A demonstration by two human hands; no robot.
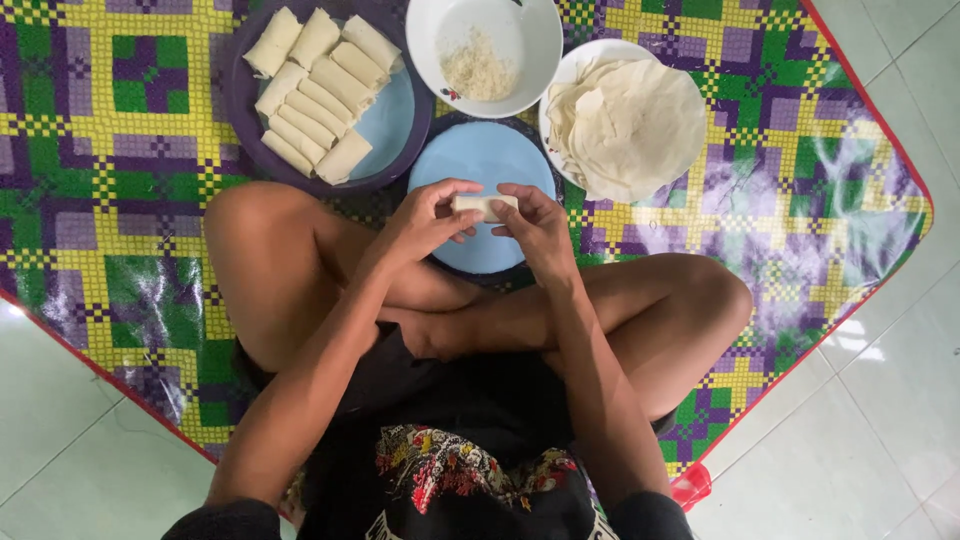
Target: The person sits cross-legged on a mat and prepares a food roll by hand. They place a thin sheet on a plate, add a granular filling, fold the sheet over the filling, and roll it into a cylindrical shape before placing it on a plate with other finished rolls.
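I sit cross-legged on a woven mat. My left hand [425, 220] and my right hand [532, 228] together pinch a small pale rolled wrapper [484, 205] by its two ends, just above a light blue plate [487, 158] in front of my legs. Beyond it to the left, a purple-rimmed plate [392, 125] carries several finished pale rolls [315, 90] laid in rows. A white bowl [520, 40] with a little shredded white filling [476, 68] stands at the top. A white plate [560, 85] at the right bears a stack of thin round wrappers [628, 125].
The mat [120, 140] is checked in yellow, green and purple with a red border. Around it lies pale tiled floor [880, 420]. My bare knees reach left and right of the blue plate. A small red object [692, 487] peeks out near my right elbow.
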